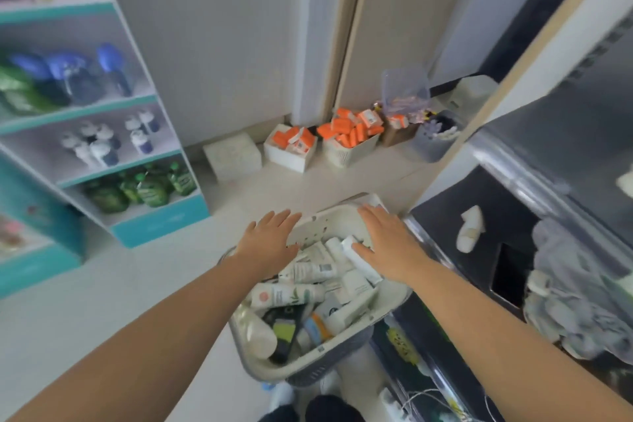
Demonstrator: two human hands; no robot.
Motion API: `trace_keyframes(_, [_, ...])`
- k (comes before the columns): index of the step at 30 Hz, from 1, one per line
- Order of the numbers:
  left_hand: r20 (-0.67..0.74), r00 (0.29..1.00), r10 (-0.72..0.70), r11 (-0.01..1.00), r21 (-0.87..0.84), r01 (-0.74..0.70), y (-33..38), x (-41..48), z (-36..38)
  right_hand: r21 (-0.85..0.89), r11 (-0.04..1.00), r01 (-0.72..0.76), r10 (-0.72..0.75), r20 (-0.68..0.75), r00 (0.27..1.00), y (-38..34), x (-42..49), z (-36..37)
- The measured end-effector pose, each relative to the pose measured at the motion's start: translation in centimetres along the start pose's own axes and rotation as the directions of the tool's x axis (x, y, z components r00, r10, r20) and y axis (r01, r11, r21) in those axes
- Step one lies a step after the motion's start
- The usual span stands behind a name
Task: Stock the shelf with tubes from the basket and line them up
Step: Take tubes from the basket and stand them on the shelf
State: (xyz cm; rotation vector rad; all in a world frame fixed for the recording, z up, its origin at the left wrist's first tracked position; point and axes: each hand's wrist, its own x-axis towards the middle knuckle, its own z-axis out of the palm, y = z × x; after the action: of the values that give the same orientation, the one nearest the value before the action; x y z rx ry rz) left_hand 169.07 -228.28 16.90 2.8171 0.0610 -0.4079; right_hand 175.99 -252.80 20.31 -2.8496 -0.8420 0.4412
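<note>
your left hand (270,240) and right hand (387,247) hover flat over the basket (322,226), fingers straight, gripping nothing. tubes (305,293) lie piled inside it. shelf (102,161) stands off to your left.

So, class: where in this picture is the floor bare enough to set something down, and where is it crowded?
Bare floor lies between the teal shelf unit and the basket, and between the basket and the boxes of orange packets. Crowded: the foot of the wall, and the basket, heaped with tubes.
</note>
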Motion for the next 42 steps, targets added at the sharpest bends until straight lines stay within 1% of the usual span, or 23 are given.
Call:
trace_keyframes(3, [0.064,0.996,-0.064,0.996,-0.065,0.068,-1.2,-0.9,3.7,0.022,1.0,-0.023,0.02,0.132,0.991,1.0,1.2,3.6])
trace_keyframes(5, [0.101,0.99,-0.101,0.989,-0.101,0.111,-1.5,-1.3,5.8,0.022,0.998,-0.05,0.046,0.18,0.983,1.9,2.0,5.7])
trace_keyframes(8, [0.138,0.976,-0.168,0.978,-0.098,0.183,-1.2,-1.7,8.2,0.068,0.991,-0.118,0.096,0.259,0.961,2.8,2.5,8.0])
trace_keyframes(11, [0.191,0.959,-0.21,0.968,-0.099,0.232,-0.4,-1.4,10.5,0.053,0.986,-0.156,0.129,0.338,0.932,3.2,2.6,10.0])
trace_keyframes(14, [0.236,0.939,-0.25,0.947,-0.144,0.288,0.2,-0.9,12.3,0.022,0.983,-0.183,0.165,0.333,0.928,3.8,3.1,11.9])
trace_keyframes(16, [0.24,0.931,-0.276,0.936,-0.151,0.317,0.6,-1.0,13.3,-0.006,0.982,-0.188,0.181,0.302,0.936,4.1,3.4,12.6])
trace_keyframes(19, [0.222,0.926,-0.304,0.941,-0.081,0.329,1.2,-1.2,14.2,-0.15,0.983,-0.109,0.135,0.175,0.975,4.1,4.1,13.0])
trace_keyframes(20, [0.218,0.925,-0.312,0.942,-0.058,0.331,1.3,-1.2,14.4,-0.204,0.975,-0.087,0.127,0.193,0.973,3.9,4.3,13.1])
trace_keyframes(21, [0.213,0.923,-0.321,0.94,-0.046,0.338,1.3,-1.1,14.6,-0.221,0.97,-0.099,0.155,0.255,0.954,3.7,4.4,13.4])
trace_keyframes(22, [0.209,0.921,-0.33,0.937,-0.046,0.346,1.3,-1.0,14.7,-0.222,0.965,-0.142,0.214,0.348,0.913,3.5,4.6,13.8])
trace_keyframes(24, [0.199,0.916,-0.348,0.929,-0.055,0.365,1.2,-0.8,14.8,-0.21,0.94,-0.268,0.339,0.502,0.796,3.3,4.7,14.8])
trace_keyframes(26, [0.191,0.91,-0.368,0.922,-0.05,0.383,0.9,-0.5,14.8,-0.165,0.897,-0.41,0.428,0.552,0.715,3.5,4.8,16.1])
trace_keyframes(27, [0.186,0.908,-0.375,0.919,-0.049,0.39,0.7,-0.4,14.8,-0.132,0.869,-0.477,0.463,0.558,0.689,3.4,4.9,16.7])
trace_keyframes(29, [0.181,0.909,-0.375,0.92,-0.046,0.389,0.3,-0.3,14.9,-0.071,0.818,-0.572,0.506,0.563,0.654,3.2,5.2,17.7])
trace_keyframes(32, [0.186,0.911,-0.368,0.922,-0.054,0.384,-0.3,-0.3,14.8,-0.084,0.799,-0.595,0.531,0.563,0.634,3.1,5.8,18.7])
trace_keyframes(34, [0.185,0.909,-0.373,0.919,-0.065,0.39,-0.6,-0.5,14.6,-0.078,0.801,-0.593,0.507,0.614,0.604,3.3,6.1,18.4])
trace_keyframes(36, [0.183,0.908,-0.377,0.918,-0.057,0.393,-0.8,-0.7,14.4,-0.027,0.78,-0.625,0.484,0.66,0.575,3.6,6.2,17.8])
trace_keyframes(37, [0.184,0.906,-0.382,0.916,-0.052,0.397,-0.7,-0.7,14.2,-0.007,0.768,-0.64,0.481,0.666,0.57,3.8,6.3,17.4])
trace_keyframes(39, [0.201,0.897,-0.393,0.911,-0.051,0.41,-0.7,-0.5,13.9,0.017,0.769,-0.639,0.474,0.656,0.587,3.9,6.4,16.8])
trace_keyframes(42, [0.228,0.895,-0.384,0.915,-0.036,0.402,-0.7,-0.3,13.3,0.116,0.788,-0.605,0.424,0.609,0.67,3.3,6.4,15.7])
